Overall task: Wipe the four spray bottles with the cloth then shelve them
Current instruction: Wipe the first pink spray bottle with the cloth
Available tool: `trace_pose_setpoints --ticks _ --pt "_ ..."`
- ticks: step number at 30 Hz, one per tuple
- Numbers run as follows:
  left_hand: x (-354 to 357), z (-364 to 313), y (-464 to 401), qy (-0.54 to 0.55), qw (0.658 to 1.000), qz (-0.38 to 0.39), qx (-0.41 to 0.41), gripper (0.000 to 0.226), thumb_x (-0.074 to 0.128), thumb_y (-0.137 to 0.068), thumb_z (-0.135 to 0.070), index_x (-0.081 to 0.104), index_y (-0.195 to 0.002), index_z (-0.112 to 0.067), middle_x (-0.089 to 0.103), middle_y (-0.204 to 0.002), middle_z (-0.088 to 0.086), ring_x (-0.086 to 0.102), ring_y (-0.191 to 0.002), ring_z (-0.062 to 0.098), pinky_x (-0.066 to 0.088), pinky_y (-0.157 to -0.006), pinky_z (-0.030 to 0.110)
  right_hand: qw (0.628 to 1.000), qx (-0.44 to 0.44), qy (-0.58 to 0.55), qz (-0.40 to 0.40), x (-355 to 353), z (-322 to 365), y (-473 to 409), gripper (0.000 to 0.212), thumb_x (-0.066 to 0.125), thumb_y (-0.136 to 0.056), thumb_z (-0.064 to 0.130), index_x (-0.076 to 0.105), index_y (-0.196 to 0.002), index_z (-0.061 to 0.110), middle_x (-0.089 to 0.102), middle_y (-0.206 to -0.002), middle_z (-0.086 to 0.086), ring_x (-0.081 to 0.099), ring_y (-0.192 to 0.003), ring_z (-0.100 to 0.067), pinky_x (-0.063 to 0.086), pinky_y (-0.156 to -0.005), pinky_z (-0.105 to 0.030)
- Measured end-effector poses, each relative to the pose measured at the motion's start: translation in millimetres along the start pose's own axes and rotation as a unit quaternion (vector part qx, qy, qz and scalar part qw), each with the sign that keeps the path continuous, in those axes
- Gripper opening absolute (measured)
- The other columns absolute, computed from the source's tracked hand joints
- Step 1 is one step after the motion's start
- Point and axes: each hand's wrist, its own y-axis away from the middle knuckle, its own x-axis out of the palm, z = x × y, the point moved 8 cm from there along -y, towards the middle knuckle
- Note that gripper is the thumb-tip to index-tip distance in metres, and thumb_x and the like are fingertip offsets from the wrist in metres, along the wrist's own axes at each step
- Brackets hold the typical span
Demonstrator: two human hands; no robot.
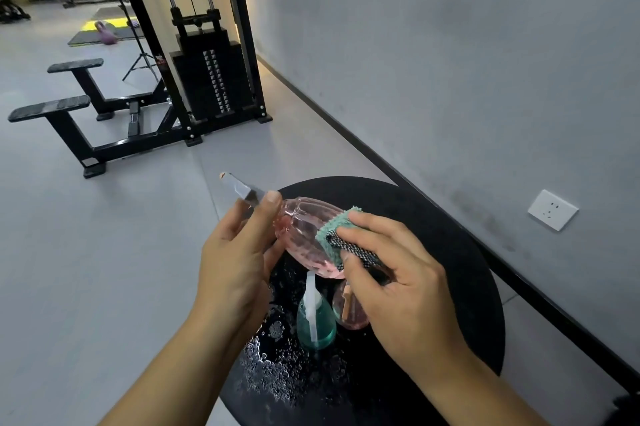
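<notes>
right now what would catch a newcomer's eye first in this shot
First, the pink spray bottle held tilted above the round black table: the left hand holds its neck while the right hand presses a teal cloth against its side. Below, a teal spray bottle and another pink bottle stand among water drops. Behind, at upper left, a black weight machine.

I'm seeing a pink ribbed bottle [304, 235], teal cloth [334, 230] with black-white checks, teal bottle [316, 321], black table [450, 235].
</notes>
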Motion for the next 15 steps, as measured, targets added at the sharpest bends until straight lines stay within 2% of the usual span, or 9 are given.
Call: trace_pose_setpoints --ticks 2,7,12,15 --pt "-4.4 1.1 -0.6 0.0 1.0 -0.022 -0.004 0.008 0.074 -0.096 -0.02 0.074 -0.102 -0.014 0.08 -0.093 0.004 0.076 -0.078 0.014 0.062 -0.07 0.024 1.0 -0.003 0.006 0.005 1.4 0.2 1.3 0.031 0.071 -0.09 0.012 0.078 -0.118 0.021 0.065 -0.131 0.018 0.062 -0.126 -0.013 0.058 -0.098 -0.036" --pt "-10.7 3.6 -0.4 0.005 0.999 -0.044 -0.016 0.015 0.077 -0.093 -0.02 0.074 -0.104 -0.012 0.081 -0.097 0.006 0.076 -0.078 0.016 0.064 -0.068 0.028 0.999 0.033 -0.02 0.003 0.3 -8.5 -0.3 0.034 0.075 -0.09 0.001 0.078 -0.118 0.02 0.067 -0.128 0.016 0.063 -0.126 -0.011 0.057 -0.099 -0.036" --pt "-6.9 4.4 1.4 -0.004 1.0 -0.016 -0.022 0.013 0.073 -0.097 -0.021 0.075 -0.106 -0.013 0.081 -0.102 0.005 0.078 -0.088 0.018 0.065 -0.07 0.038 0.999 0.045 -0.023 0.007 -0.8 -11.8 0.9 0.035 0.075 -0.089 0.001 0.078 -0.118 0.02 0.067 -0.129 0.014 0.062 -0.127 -0.011 0.058 -0.099 -0.034" --pt "-3.2 5.6 2.5 -0.002 1.0 -0.007 -0.031 0.018 0.067 -0.101 -0.023 0.071 -0.116 -0.013 0.079 -0.111 0.008 0.077 -0.096 0.022 0.066 -0.083 0.052 0.999 0.042 -0.013 0.004 0.1 -10.8 1.9 0.034 0.076 -0.089 0.001 0.079 -0.117 0.021 0.067 -0.128 0.015 0.062 -0.126 -0.01 0.056 -0.1 -0.03"
